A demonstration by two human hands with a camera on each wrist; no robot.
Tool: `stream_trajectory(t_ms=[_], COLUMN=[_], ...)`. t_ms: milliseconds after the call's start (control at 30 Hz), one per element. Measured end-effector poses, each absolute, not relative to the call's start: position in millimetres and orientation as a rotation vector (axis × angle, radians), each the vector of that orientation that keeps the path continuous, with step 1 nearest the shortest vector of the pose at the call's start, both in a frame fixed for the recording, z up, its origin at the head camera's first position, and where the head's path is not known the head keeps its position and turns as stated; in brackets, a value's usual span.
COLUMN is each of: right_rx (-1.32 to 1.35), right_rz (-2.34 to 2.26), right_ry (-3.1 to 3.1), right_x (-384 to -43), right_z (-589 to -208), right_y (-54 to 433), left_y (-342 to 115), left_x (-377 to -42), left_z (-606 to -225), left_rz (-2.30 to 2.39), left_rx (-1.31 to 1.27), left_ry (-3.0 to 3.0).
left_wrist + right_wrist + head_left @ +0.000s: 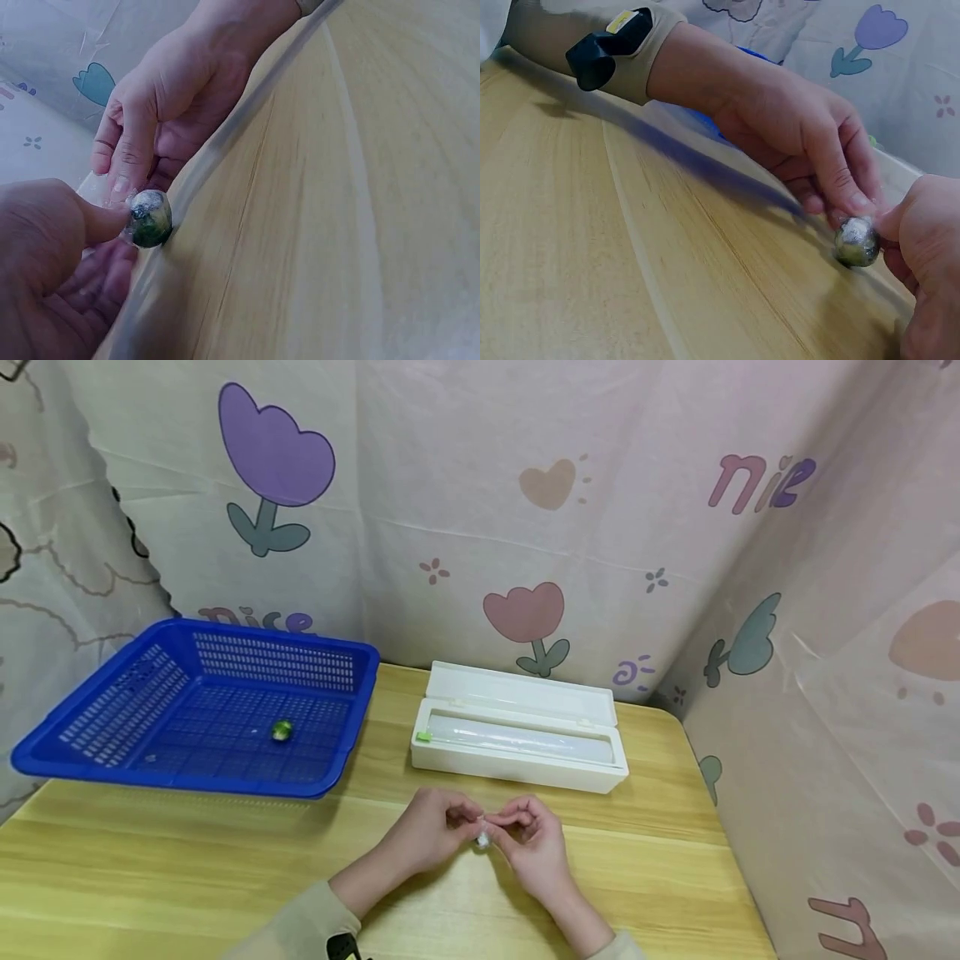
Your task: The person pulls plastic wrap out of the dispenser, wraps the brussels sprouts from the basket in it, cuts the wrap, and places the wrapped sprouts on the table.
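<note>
A small round green ball point(152, 227), wrapped in shiny clear cling film, hangs between both hands close over the wooden table. My left hand point(436, 829) pinches the gathered film at one side of it. From the other side, my right hand point(534, 847) pinches the same film between thumb and fingers. In the right wrist view the wrapped ball point(856, 241) shows silvery glare on top, with fingertips of both hands right at its upper edge. The ball's kind cannot be made out under the film.
Behind the hands stands a white cling film box point(517, 768), lid up, with a roll inside and a green cutter tab at its left. A blue plastic basket point(352, 702) at the left holds another green ball point(282, 730). Printed curtains point(420, 468) close off the back and right.
</note>
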State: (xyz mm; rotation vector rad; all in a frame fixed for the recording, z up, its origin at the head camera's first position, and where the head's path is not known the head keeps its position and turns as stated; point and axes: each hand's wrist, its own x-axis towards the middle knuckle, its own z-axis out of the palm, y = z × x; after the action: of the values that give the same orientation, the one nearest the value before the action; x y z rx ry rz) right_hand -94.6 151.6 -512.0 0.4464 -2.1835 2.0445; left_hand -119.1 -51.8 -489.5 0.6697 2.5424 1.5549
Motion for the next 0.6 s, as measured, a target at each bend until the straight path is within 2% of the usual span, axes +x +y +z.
stream_trajectory(t_ms=[367, 600], right_rx=[0.318, 0.355], right_rz=[1.898, 1.819], right_ry=[-2.382, -2.39], right_x=[-91.1, -90.4], right_z=[-505.5, -501.7], right_y=[147.7, 147.9], left_y=[-53.8, -52.3], left_x=[-118.3, -118.6], left_z=[-485.1, -485.8], left_rz=[1.498, 1.562], left_rx=[0.615, 0.613], left_ry=[2.512, 2.506])
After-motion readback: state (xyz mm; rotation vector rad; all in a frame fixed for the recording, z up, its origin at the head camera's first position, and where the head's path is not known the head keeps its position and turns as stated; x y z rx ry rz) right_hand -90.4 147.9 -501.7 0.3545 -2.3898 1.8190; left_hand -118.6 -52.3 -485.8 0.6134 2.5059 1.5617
